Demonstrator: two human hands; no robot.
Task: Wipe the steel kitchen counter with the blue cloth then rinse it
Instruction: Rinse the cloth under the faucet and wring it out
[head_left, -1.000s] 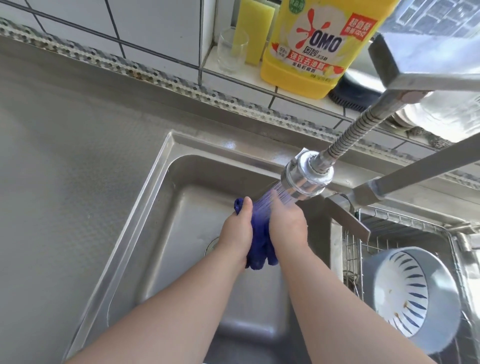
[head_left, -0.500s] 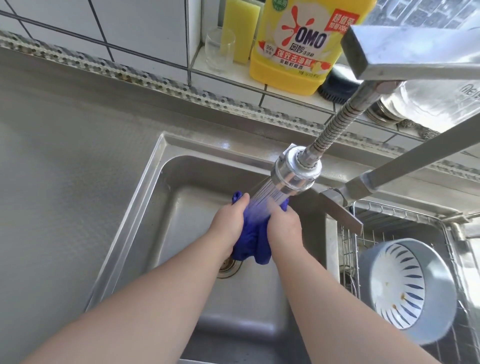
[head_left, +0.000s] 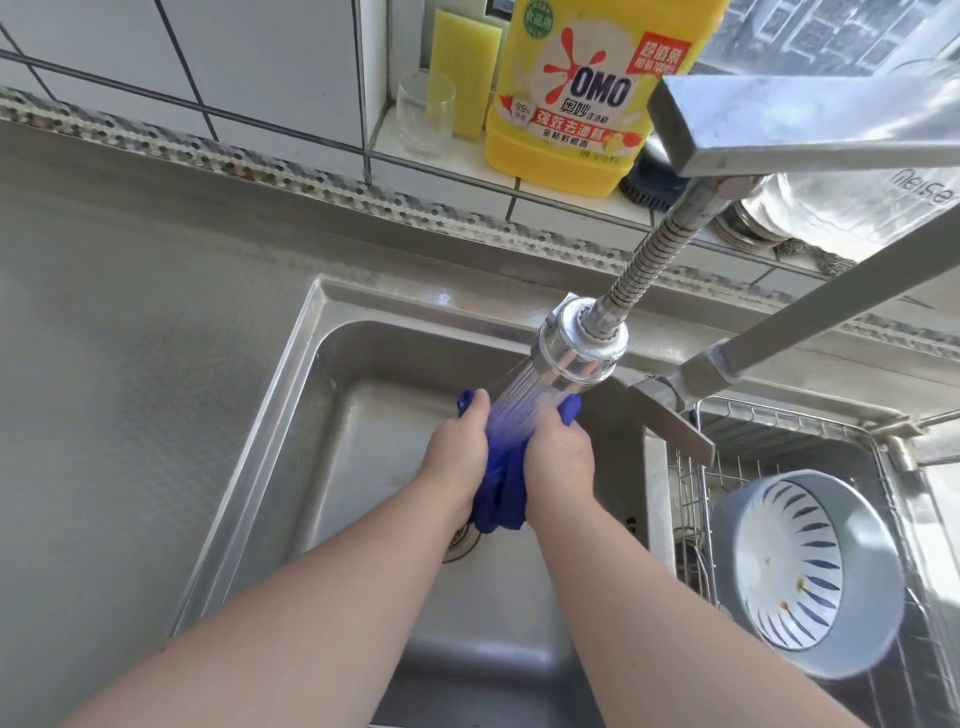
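Note:
The blue cloth (head_left: 501, 483) is bunched up between my two hands over the steel sink (head_left: 311, 415). My left hand (head_left: 457, 457) grips its left side and my right hand (head_left: 558, 467) grips its right side. Water sprays from the faucet head (head_left: 576, 348) onto the top of the cloth between my hands. The steel counter (head_left: 130, 389) stretches to the left of the sink. The sink drain (head_left: 460, 543) shows partly under my left wrist.
A blue-and-white bowl (head_left: 800, 582) lies on its side in a wire rack (head_left: 691, 499) in the right basin. On the tiled ledge behind stand a yellow detergent bottle (head_left: 582, 104), a glass (head_left: 423, 114) and a yellow sponge (head_left: 465, 78). Steel faucet bars (head_left: 810, 130) cross the upper right.
My hands keep rubbing the cloth under the spray; they have shifted slightly toward the sink's back, and the cloth now spreads a little wider at the top.

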